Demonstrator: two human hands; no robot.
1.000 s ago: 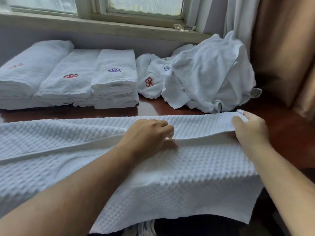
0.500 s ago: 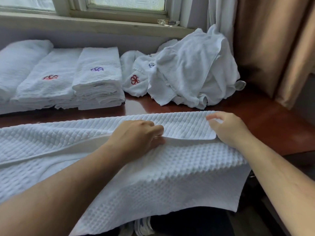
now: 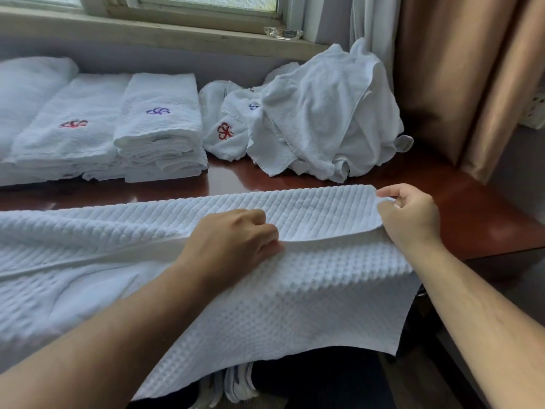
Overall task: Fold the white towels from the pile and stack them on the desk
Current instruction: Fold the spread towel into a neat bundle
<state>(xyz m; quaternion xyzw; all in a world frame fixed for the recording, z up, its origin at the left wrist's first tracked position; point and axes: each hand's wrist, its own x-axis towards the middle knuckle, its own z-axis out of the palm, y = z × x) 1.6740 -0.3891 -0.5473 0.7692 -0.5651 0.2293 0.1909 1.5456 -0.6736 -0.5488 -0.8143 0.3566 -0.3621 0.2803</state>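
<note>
A large white waffle-weave towel [image 3: 309,290] lies spread over the front of the dark red desk [image 3: 477,219], its near part hanging off the edge. My left hand [image 3: 233,240] grips the towel's folded-over edge near the middle, fingers curled on it. My right hand [image 3: 410,216] pinches the far right corner of the folded layer. Behind, at the right, sits the crumpled pile of white towels [image 3: 324,113]. Folded white towels with red and purple embroidery stand in stacks [image 3: 159,128] at the back left.
A window sill [image 3: 165,33] runs along the back with a glass dish [image 3: 283,33] on it. Brown curtains [image 3: 460,78] hang at the right. The desk's right edge drops off beyond my right hand.
My right hand has shifted along the towel's folded edge and now pinches its right corner. My left hand has kept its grip in the middle. The view has shifted slightly.
</note>
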